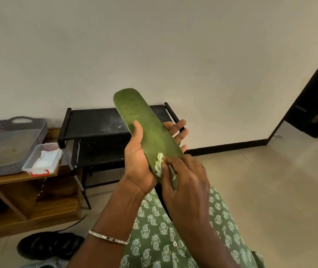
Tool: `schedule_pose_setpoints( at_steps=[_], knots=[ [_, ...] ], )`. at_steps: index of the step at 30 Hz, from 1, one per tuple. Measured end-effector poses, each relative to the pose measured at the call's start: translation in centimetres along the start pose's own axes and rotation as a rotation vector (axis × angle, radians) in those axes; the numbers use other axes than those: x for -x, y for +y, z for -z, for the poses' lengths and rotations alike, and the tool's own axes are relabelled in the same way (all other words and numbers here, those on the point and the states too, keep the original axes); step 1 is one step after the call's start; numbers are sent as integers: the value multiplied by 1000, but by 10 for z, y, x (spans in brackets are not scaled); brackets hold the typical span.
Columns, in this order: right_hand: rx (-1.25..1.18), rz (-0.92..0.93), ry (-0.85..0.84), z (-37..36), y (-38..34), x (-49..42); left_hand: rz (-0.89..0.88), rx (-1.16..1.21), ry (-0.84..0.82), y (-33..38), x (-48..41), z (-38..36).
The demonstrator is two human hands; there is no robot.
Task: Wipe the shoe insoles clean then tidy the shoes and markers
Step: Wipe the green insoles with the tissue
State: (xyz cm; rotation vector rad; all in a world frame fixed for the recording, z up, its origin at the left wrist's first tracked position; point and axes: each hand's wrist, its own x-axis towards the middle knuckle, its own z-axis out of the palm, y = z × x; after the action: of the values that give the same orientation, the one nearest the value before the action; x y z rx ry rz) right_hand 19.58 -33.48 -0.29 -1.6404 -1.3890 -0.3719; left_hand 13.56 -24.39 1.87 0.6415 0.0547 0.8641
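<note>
A long green insole [144, 120] is held up in front of me, its toe end pointing up and away. My left hand [140, 157] grips it from below, thumb across its textured top and fingers showing past its right edge. My right hand [183, 175] pinches a small crumpled white wipe [159, 163] and presses it against the heel end of the insole. A black shoe [50, 244] lies on the floor at the lower left, partly behind my left forearm. No markers are in view.
A black two-tier shoe rack [96, 122] stands against the wall behind the insole. Left of it a wooden shelf unit [28, 200] carries a grey perforated tray [9, 144] and a clear box of white wipes [44, 159]. A dark door [316, 97] stands at the right.
</note>
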Motion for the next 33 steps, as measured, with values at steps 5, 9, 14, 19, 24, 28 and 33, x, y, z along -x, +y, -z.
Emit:
schedule_pose_setpoints(
  at_steps=[5,9,14,19,24,28,33],
  knots=[
    [24,2,52,-1,6,-16,35,31,-12,-5,-1,-4],
    [25,11,85,-6,8,-32,55,72,-12,-7,1,-7],
    [-31,3,57,-6,5,-7,35,12,34,-3,0,2],
    [-65,0,-78,11,14,-9,31,-19,75,1,-1,4],
    [-167,-17,130,20,20,-35,39,-100,121,-1,-1,4],
    [-115,52,163,12,16,-33,54,-95,106,-2,2,2],
    [-55,62,20,0,17,-28,98,-73,128,-4,0,6]
  ],
)
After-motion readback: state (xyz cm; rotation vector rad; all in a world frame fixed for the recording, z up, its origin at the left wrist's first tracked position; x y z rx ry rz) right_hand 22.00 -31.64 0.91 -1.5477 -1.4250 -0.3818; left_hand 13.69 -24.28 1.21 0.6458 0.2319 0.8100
